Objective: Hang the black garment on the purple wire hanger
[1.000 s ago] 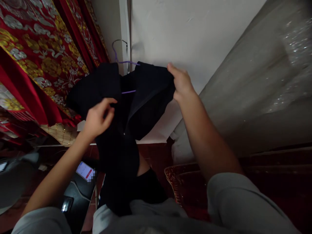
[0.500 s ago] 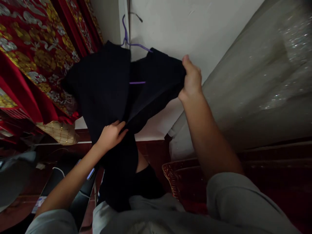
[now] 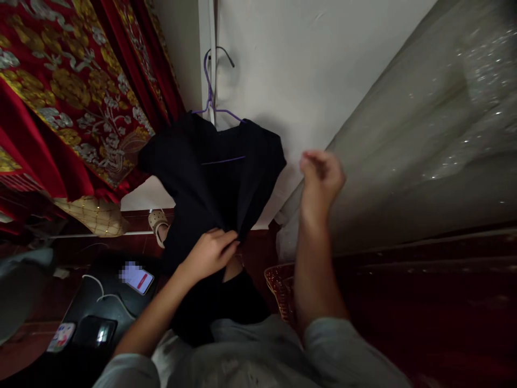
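Note:
A black garment hangs on a purple hanger hooked high on the white wall. My left hand is closed on the garment's front edges near the middle, pinching the cloth together. My right hand is off the garment, raised to its right with the fingers curled loosely and nothing in them. The lower part of the garment drapes down toward my lap.
Red and gold embroidered fabric hangs at the left. A pale sparkly gown fills the right. Below left, a dark table carries two phones and a cable. A red woven basket sits on the red floor.
My right hand let go of the garment's right shoulder and drew back to the right. My left hand slid down the front of the garment. The hanger now hangs from the wall hook.

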Available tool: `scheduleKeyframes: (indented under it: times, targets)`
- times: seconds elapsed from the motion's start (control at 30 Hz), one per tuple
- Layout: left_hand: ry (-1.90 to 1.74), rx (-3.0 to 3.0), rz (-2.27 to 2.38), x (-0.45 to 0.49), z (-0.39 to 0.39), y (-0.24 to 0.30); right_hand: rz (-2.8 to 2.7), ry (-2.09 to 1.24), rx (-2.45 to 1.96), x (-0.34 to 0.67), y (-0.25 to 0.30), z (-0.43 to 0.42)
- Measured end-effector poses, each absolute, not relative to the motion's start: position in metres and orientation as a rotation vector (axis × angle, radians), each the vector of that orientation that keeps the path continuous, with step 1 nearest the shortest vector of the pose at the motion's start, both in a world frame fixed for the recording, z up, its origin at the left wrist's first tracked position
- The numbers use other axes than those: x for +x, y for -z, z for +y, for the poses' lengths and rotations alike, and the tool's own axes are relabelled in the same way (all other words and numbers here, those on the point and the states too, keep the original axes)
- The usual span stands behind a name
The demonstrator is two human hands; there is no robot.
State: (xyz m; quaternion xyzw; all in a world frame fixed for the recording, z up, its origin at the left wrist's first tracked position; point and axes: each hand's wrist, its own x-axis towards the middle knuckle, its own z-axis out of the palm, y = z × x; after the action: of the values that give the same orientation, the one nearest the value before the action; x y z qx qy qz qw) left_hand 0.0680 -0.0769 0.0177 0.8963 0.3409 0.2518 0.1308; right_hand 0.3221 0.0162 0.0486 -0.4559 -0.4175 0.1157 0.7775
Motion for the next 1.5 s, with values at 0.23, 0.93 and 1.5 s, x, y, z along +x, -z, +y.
scheduleKeyframes:
  times: [0.23, 0.93, 1.5]
  targets:
    - [-0.995, 2.026, 0.994, 0.092, -0.073, 0.009, -0.952, -0.939, -1.058, 0.235, 0.024, -0.083]
    - [-0.692, 2.336, 1.138, 0.065, -0.054, -0.020, -1.142, -0.926, -1.091, 0.225, 0.036, -0.077]
    - [-1.055, 2.848, 1.377, 0.051, 0.081, -0.158, -1.692, -1.365, -0.978, 0.278, 0.017, -0.073]
